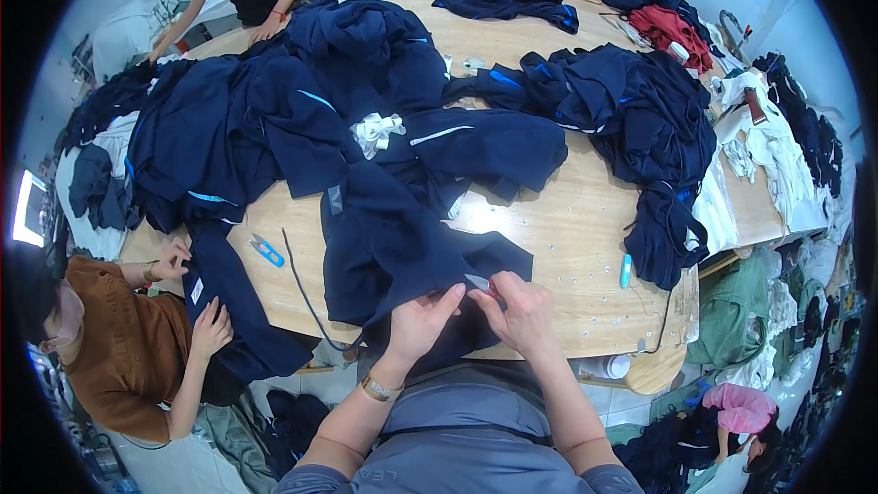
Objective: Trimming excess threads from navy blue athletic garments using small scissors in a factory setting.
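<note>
A navy garment (389, 238) lies spread in front of me, its near part hanging over the table's edge. My left hand (422, 322) pinches this cloth at its near side, thumb and fingers pressed together. Just to the right, my right hand (519, 313) is closed round a small pair of thread snips (476, 282). Their silver blades point left toward my left fingertips, and a bit of red handle shows between my right fingers. The cut edge or thread between the hands is too small to make out.
Navy garments pile up on the wooden table (585, 302), with a bundle of white ribbon (377, 134) among them. Blue thread snips (267, 251) lie to the left, a cyan-handled tool (626, 271) to the right. A co-worker in brown (128, 338) handles navy cloth at my left.
</note>
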`<action>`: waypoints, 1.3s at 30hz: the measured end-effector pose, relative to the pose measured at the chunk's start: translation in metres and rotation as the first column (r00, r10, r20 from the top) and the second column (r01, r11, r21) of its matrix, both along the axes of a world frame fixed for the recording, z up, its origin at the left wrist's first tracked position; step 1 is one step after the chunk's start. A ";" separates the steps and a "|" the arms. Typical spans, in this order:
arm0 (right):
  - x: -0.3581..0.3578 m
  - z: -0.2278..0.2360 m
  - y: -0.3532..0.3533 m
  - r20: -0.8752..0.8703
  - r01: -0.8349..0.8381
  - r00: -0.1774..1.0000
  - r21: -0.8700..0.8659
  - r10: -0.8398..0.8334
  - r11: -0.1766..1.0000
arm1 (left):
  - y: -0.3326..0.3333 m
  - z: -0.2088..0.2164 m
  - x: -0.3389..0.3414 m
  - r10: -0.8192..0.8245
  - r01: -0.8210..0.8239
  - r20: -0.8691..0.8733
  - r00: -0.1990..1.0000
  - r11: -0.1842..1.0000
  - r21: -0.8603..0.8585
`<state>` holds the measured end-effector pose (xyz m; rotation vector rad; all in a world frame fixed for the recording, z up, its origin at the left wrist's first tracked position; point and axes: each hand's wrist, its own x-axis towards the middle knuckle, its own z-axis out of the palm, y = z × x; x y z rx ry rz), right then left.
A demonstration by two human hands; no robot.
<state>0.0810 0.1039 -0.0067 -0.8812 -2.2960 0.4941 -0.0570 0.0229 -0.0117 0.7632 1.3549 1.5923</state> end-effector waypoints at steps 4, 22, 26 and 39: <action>0.000 -0.003 -0.003 -0.094 0.022 0.995 -0.142 -0.035 0.990 | 0.000 0.001 0.000 0.018 -0.017 0.029 0.999 0.999 -0.031; -0.005 0.006 0.014 -0.762 -0.509 0.564 -0.623 -0.317 0.594 | 0.011 0.065 -0.010 0.181 -0.057 -0.897 0.404 0.983 0.172; -0.004 0.010 0.019 -0.787 -0.607 0.481 -0.617 -0.386 0.500 | 0.013 0.028 -0.031 -0.118 0.179 -0.811 0.573 0.984 -0.016; -0.006 0.000 0.023 -0.561 -0.242 0.798 -0.633 -0.220 0.735 | 0.024 0.015 -0.025 -0.178 0.144 0.301 0.937 0.981 0.134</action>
